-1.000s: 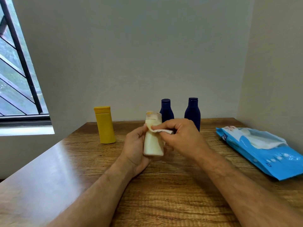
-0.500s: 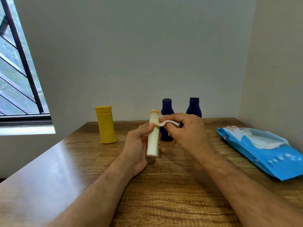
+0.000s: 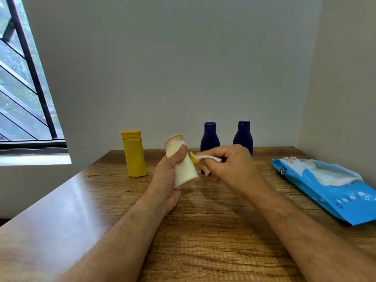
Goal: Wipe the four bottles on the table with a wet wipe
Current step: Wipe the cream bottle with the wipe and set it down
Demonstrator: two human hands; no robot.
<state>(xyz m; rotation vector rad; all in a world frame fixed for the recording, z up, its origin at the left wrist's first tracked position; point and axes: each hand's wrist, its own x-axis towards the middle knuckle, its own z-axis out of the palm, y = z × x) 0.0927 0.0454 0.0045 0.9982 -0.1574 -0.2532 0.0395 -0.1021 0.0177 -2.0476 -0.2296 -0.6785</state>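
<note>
Now left hand [image 3: 165, 176] grips cream bottle [image 3: 182, 165], cap tilted up-left; right hand [image 3: 230, 167] pinches wipe [image 3: 205, 158].

Two bare forearms reach in over the desk, hands raised and close together, each holding something.

The left hand [image 3: 165, 176] is turned palm-up-and-inward, its thumb laid across the upper part of a cream bottle [image 3: 182, 167] and its fingers curled behind it, so the bottle leans with its cap up and to the left. The right hand [image 3: 232, 169] sits just beside it at the same height, knuckles up, fingers curled in a tight grip that pinches a folded white wipe [image 3: 205, 158], whose tip meets the bottle's side. Both wrists are lifted clear of the desk, and both forearms angle in from the lower corners.
</note>
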